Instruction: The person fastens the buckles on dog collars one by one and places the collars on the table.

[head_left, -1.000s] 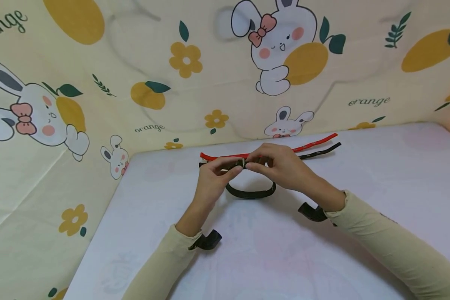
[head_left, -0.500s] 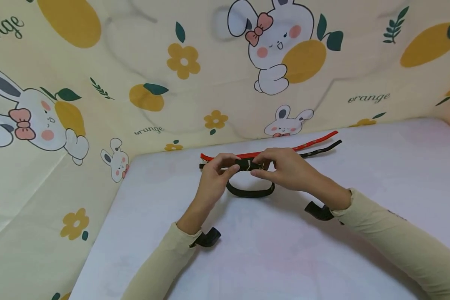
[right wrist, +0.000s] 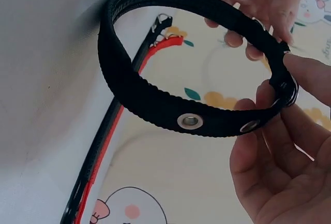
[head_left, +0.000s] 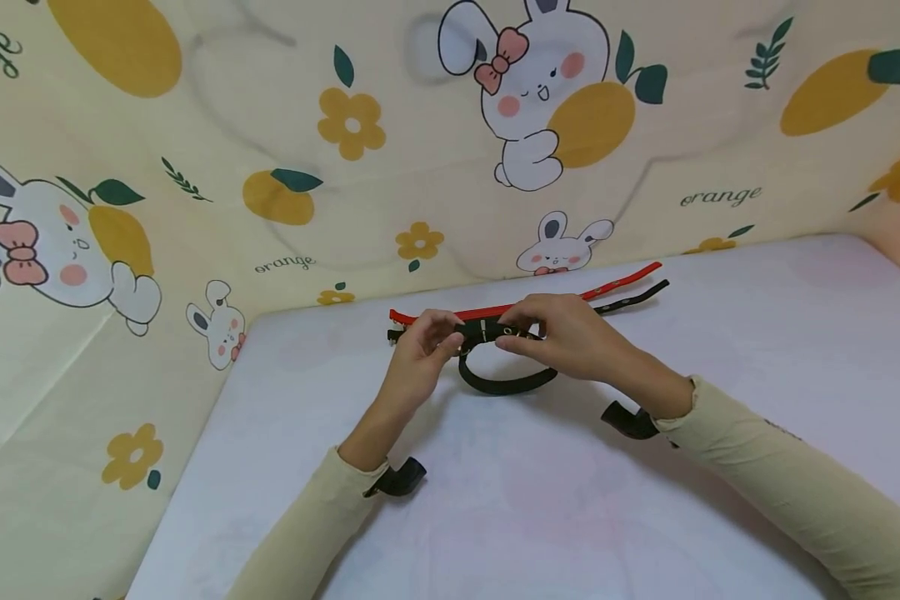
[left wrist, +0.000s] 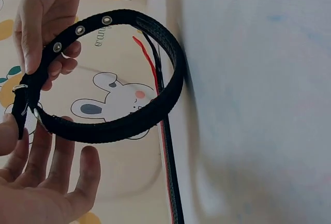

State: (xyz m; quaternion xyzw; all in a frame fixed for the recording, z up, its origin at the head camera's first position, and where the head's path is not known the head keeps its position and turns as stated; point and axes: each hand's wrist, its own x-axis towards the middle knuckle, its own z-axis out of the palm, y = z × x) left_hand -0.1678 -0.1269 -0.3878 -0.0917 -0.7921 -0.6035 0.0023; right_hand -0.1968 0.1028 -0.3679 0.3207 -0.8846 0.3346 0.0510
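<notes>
Black webbing, looped into a ring, forms the collar [head_left: 504, 379] that I hold above the white tabletop [head_left: 720, 400], near its far edge. My left hand [head_left: 418, 354] pinches the collar at the buckle end, thumb against fingertips; the left wrist view shows the remaining fingers [left wrist: 62, 167] straight and loosely spread under the strap. My right hand [head_left: 570, 337] pinches the eyelet end of the strap just beside the metal buckle [right wrist: 290, 92], thumb on top and fingers curled beneath. Metal eyelets [right wrist: 190, 121] run along the overlapping section. The loop hangs down from both hands toward me. Behind the hands, a red strap [head_left: 622, 283] and a second black strap [head_left: 637, 297] lie flat side by side along the rabbit-print backdrop [head_left: 345, 167].
</notes>
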